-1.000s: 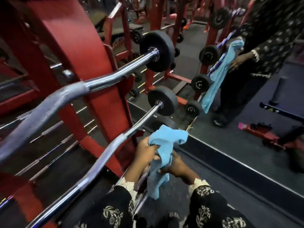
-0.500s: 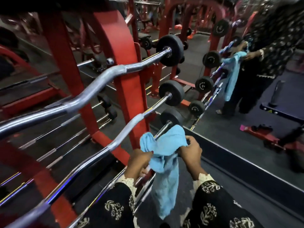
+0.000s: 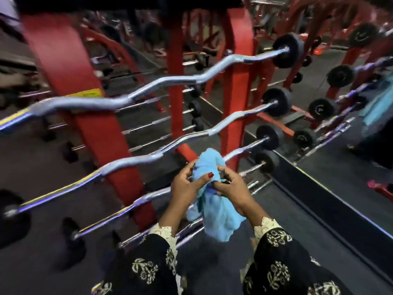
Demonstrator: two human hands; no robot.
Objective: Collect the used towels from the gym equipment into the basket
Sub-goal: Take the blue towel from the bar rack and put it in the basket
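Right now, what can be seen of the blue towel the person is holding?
The towel is light blue, soft, nubby-looking cloth, crumpled rather than folded. Its top is bunched into a lump above the fingers, and the rest hangs loose between the wrists with an uneven lower edge. The left hand and right hand both grip it near the middle, the left thumb pressed on its front. It is held before the red rack of curl bars. Contact with a bar cannot be told.

Gym for sure, free-weights corner. Red rack point(image 3: 63, 67) loaded with chrome EZ curl bars point(image 3: 161, 86), black plates point(image 3: 288, 50) fixed on the ends, dark flooring point(image 3: 38, 273), wall mirror point(image 3: 340, 177) on the right doubling it all, more red frames point(image 3: 319, 22) behind.
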